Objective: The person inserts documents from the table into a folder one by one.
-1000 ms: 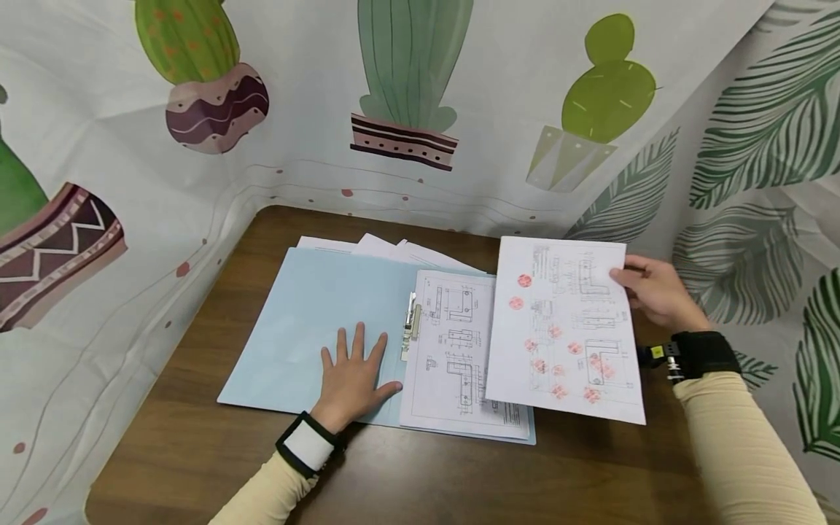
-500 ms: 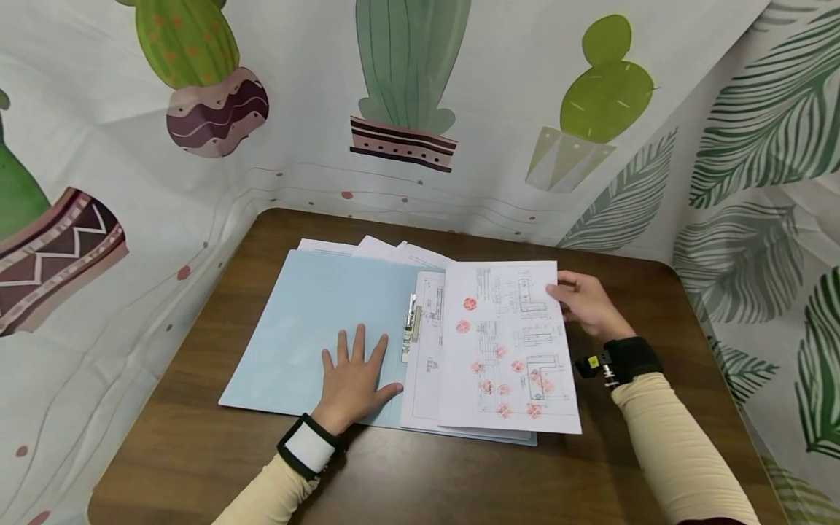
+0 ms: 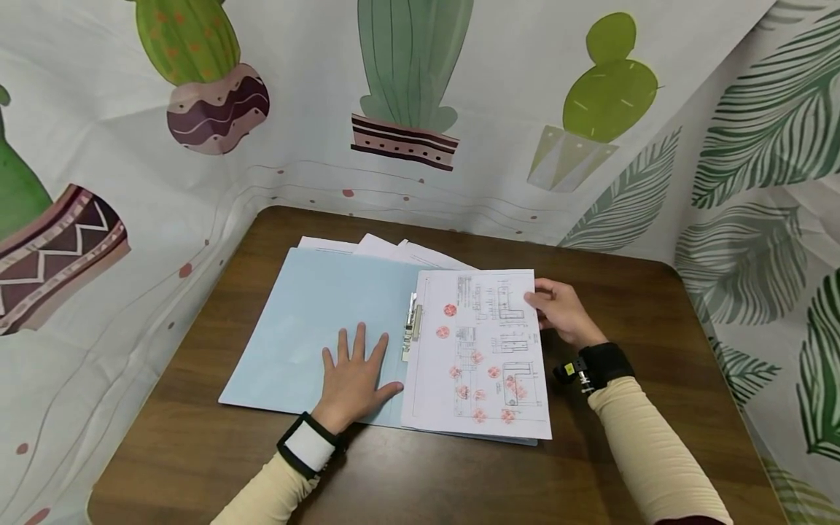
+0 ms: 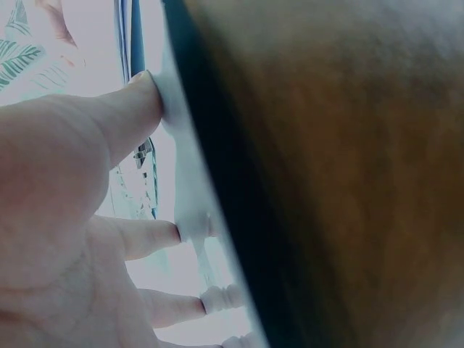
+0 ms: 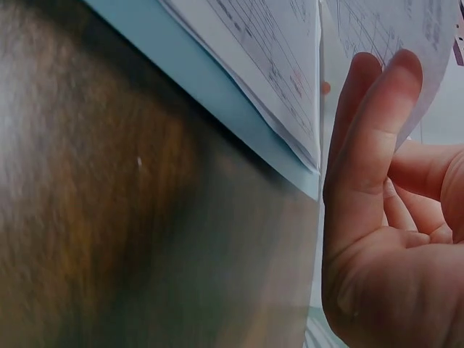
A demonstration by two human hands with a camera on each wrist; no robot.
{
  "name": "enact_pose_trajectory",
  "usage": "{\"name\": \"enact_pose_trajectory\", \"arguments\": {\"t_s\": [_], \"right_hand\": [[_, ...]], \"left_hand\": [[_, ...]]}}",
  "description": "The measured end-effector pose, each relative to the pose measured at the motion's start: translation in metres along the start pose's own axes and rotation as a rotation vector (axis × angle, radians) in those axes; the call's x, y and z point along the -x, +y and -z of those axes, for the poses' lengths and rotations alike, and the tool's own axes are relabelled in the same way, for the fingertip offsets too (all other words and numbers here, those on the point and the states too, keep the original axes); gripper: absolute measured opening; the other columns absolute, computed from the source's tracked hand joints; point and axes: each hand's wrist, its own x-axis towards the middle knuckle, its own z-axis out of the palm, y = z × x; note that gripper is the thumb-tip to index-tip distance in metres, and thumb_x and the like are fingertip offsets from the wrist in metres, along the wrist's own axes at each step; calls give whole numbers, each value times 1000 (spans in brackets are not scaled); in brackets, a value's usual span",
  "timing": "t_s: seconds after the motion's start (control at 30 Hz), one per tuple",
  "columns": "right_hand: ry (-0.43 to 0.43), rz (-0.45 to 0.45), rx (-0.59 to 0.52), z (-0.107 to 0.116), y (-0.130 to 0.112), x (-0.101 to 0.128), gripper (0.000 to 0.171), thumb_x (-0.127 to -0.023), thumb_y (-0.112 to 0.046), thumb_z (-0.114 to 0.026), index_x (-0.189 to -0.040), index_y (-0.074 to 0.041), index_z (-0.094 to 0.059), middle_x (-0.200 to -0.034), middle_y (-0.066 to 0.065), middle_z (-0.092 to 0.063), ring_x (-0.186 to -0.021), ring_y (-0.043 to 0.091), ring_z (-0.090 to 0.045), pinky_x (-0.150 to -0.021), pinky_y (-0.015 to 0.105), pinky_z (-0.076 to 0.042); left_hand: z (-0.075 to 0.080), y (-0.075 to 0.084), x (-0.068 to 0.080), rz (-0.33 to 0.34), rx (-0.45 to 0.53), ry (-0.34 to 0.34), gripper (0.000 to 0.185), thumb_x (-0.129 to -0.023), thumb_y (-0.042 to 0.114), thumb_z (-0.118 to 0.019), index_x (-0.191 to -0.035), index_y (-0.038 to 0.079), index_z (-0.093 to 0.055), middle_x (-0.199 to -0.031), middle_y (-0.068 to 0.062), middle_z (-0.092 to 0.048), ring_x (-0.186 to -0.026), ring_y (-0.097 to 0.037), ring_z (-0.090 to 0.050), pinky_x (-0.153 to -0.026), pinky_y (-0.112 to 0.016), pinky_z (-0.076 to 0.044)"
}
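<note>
Stamped sheet point(image 3: 482, 354) has slid left, now lying on folder's right half beside clip point(image 3: 412, 327). Left hand point(image 3: 354, 379) flat, fingers spread, pressing blue folder point(image 3: 315, 321) left of clip. Right hand point(image 3: 561, 313) pinches sheet's right edge.

Left hand point(image 3: 354, 379) flat, fingers spread; right hand point(image 3: 561, 315) pinching, thumb uppermost.

No text, label, brand or number is legible in any view. The top sheet point(image 3: 482, 357), lying on the right half of the open blue folder point(image 3: 315, 328), carries line drawings with small print too fine to read, overlaid with round red stamp marks whose characters cannot be made out. The wrist views show printed lines, all blurred.
</note>
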Motion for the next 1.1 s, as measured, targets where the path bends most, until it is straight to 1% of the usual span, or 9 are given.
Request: {"name": "enact_pose_trajectory", "arguments": {"t_s": [0.33, 0.6, 0.87, 0.97, 1.1], "right_hand": [[15, 9, -11, -14, -2, -4, 35, -107, -13, -55, -140, -1, -56, -104, 15, -75, -74, 17, -71, -55, 29, -54], [29, -4, 0, -21, -6, -5, 34, -107, -12, -55, -139, -3, -57, -108, 20, -73, -75, 19, -71, -55, 31, -55], [37, -6, 20, -23, -3, -8, 33, -107, -13, -56, -138, -4, -58, -113, 20, -72, -78, 20, -71, -55, 33, -56], [42, -2, 29, -23, -1, -9, 32, -107, -13, -56, -138, -5, -59, -113, 20, -72, -78, 21, -71, -55, 33, -56], [39, 35, 59, -24, -1, -8, 33, -107, -13, -55, -139, -4, -59, -113, 22, -72, -79, 22, -71, -57, 35, -58]], "left_hand": [[-3, -1, 1, 5, -1, 1, 90, -85, 59, -76, -153, 8, -49, -160, -34, -30, -145, -62, -22, -104, -82, -24], [-1, 1, 1, 1, -9, 17, 89, -84, 60, -77, -151, 8, -51, -158, -34, -32, -144, -63, -24, -103, -81, -25], [-2, 1, 1, 2, -8, 15, 89, -84, 59, -78, -151, 8, -51, -159, -34, -32, -144, -63, -24, -103, -82, -25], [-2, 1, 1, 2, -4, 15, 89, -84, 59, -78, -152, 8, -51, -159, -34, -32, -144, -63, -23, -103, -82, -24], [-2, 1, 1, 4, -4, 9, 90, -84, 59, -78, -152, 8, -50, -159, -34, -31, -144, -63, -23, -104, -82, -24]]}}
